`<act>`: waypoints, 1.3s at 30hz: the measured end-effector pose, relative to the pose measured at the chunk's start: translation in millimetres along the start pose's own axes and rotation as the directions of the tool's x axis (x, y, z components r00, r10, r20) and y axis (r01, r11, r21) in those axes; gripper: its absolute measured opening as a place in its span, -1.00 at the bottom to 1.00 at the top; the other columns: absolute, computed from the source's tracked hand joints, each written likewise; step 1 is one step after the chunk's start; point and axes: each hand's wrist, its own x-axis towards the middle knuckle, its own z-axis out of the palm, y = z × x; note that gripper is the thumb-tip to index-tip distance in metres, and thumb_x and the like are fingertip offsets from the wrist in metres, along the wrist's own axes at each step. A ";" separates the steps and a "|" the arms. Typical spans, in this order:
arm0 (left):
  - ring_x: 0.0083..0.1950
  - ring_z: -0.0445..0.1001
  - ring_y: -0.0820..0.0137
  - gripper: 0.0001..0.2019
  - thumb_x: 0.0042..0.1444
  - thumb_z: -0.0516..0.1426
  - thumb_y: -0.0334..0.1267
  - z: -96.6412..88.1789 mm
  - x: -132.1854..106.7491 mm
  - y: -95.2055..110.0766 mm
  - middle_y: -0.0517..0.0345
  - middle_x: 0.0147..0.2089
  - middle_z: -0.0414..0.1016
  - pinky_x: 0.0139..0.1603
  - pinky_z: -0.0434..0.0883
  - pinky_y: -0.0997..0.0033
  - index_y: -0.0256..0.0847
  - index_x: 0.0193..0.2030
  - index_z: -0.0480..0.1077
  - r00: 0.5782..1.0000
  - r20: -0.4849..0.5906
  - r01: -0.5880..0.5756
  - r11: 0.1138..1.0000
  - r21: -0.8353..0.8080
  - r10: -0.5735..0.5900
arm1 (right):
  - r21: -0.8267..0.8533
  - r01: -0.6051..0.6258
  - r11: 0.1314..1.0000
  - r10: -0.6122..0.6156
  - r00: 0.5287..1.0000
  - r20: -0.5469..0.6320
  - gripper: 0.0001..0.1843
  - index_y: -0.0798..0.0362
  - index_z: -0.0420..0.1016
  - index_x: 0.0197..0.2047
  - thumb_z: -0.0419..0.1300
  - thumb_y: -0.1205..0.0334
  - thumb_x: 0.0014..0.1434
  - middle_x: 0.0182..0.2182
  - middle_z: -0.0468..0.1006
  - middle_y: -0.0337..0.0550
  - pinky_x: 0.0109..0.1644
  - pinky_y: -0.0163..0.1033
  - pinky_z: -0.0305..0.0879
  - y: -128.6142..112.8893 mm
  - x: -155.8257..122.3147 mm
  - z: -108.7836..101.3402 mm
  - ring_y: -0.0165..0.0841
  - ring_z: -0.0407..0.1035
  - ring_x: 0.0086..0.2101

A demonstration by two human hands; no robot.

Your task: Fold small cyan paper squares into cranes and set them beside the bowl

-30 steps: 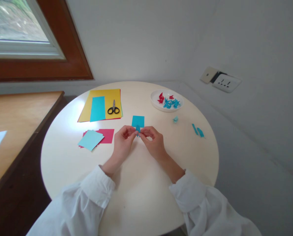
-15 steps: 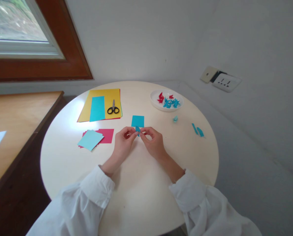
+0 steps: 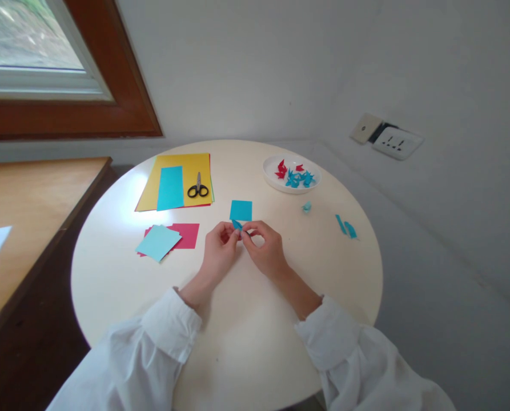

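Note:
Between my fingertips is a small folded piece of blue paper, partly hidden by them. My left hand pinches it from the left, thumb and forefinger closed. From the other side my right hand pinches it too, its thumb and forefinger nearly meeting the left ones. Just beyond my fingers a blue paper square lies flat on the round white table. A white dish farther back on the right holds several small folded shapes in red and blue.
Scissors and a blue paper strip rest on yellow sheets at the back left. Nearer lie light blue squares over red squares. On the right are a pale blue folded piece and blue scraps.
The folded blue paper has turned in my fingers and now slants to the upper left. My left hand has shifted slightly right, closer to my right hand.

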 end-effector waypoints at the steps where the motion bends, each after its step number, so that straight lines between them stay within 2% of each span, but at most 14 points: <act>1: -0.36 0.44 0.41 -0.89 -0.05 0.15 -0.26 -0.1 0.0 -0.4 0.14 -0.44 0.45 -0.30 0.35 0.41 -0.26 -0.43 0.37 1.000 0.000 0.016 1.000 -0.016 -0.016 | -0.006 0.009 1.000 -0.009 1.000 -0.001 -0.94 0.06 0.40 -0.38 0.10 0.31 0.06 -0.43 0.52 -0.16 -0.30 -0.27 0.40 0.3 0.0 -0.1 -0.37 0.42 -0.38; 6: -0.34 0.47 0.39 -0.86 -0.12 0.21 -0.25 -0.2 -0.3 1.5 0.14 -0.45 0.48 -0.23 0.38 0.37 -0.29 -0.45 0.39 0.994 0.021 0.107 0.982 -0.153 -0.105 | -0.075 0.029 0.997 -0.030 1.000 -0.003 -0.91 0.06 0.39 -0.38 0.07 0.31 0.09 -0.44 0.52 -0.15 -0.30 -0.27 0.39 2.0 -0.1 -1.2 -0.37 0.42 -0.39; 15: -0.35 0.47 0.41 -0.84 -0.17 0.24 -0.25 2.1 -2.4 8.2 0.13 -0.46 0.49 -0.20 0.39 0.35 -0.31 -0.47 0.42 0.981 0.005 0.188 0.952 -0.243 -0.192 | -0.181 0.141 0.973 -0.131 0.989 0.065 -0.88 0.01 0.38 -0.34 0.02 0.34 0.14 -0.39 0.52 -0.13 -0.21 -0.23 0.38 0.9 1.0 -3.4 -0.35 0.42 -0.33; 21: -0.36 0.44 0.46 -0.83 -0.18 0.25 -0.26 3.3 -3.5 12.1 0.17 -0.48 0.47 -0.17 0.39 0.37 -0.32 -0.47 0.42 0.980 -0.007 0.184 0.927 -0.327 -0.198 | -0.180 0.194 0.964 -0.180 0.980 0.089 -0.83 0.00 0.43 -0.28 0.02 0.33 0.17 -0.31 0.55 -0.09 -0.10 -0.18 0.38 0.7 1.2 -5.1 -0.32 0.44 -0.23; 28: -0.36 0.42 0.49 -0.80 -0.18 0.27 -0.24 2.2 -2.0 11.0 0.20 -0.46 0.45 -0.21 0.37 0.42 -0.30 -0.45 0.39 0.986 -0.026 0.145 0.924 -0.354 -0.164 | -0.204 0.268 0.942 -0.246 0.961 0.125 -0.75 0.00 0.46 -0.21 -0.03 0.34 0.20 -0.21 0.57 -0.08 -0.03 -0.16 0.38 2.5 0.2 -4.1 -0.33 0.44 -0.15; 32: -0.37 0.42 0.48 -0.82 -0.14 0.24 -0.22 0.4 -0.1 8.8 0.22 -0.48 0.42 -0.24 0.37 0.42 -0.27 -0.46 0.36 0.993 -0.023 0.101 0.940 -0.325 -0.114 | -0.197 0.205 0.959 -0.180 0.974 0.137 -0.77 -0.02 0.45 -0.18 0.00 0.33 0.18 -0.19 0.57 -0.11 -0.03 -0.16 0.37 0.4 -1.1 -3.8 -0.31 0.45 -0.16; 36: -0.36 0.41 0.46 -0.86 -0.07 0.19 -0.23 -2.2 1.6 5.1 0.19 -0.46 0.44 -0.26 0.34 0.44 -0.25 -0.46 0.36 1.000 -0.005 0.015 0.988 -0.151 -0.016 | -0.071 0.033 0.997 -0.031 0.999 0.028 -0.81 0.00 0.39 -0.15 0.10 0.27 0.13 -0.25 0.58 -0.13 -0.12 -0.20 0.40 -1.4 -1.5 -3.0 -0.32 0.48 -0.23; 39: -0.37 0.39 0.45 -0.88 -0.03 0.17 -0.23 -3.3 1.6 4.5 0.20 -0.47 0.43 -0.29 0.31 0.44 -0.23 -0.46 0.37 0.999 0.008 -0.047 0.998 -0.044 0.047 | 0.005 -0.067 0.998 0.067 0.998 -0.014 -0.84 -0.01 0.42 -0.21 0.15 0.25 0.08 -0.30 0.59 -0.17 -0.13 -0.21 0.40 -2.3 -0.6 -2.4 -0.33 0.48 -0.26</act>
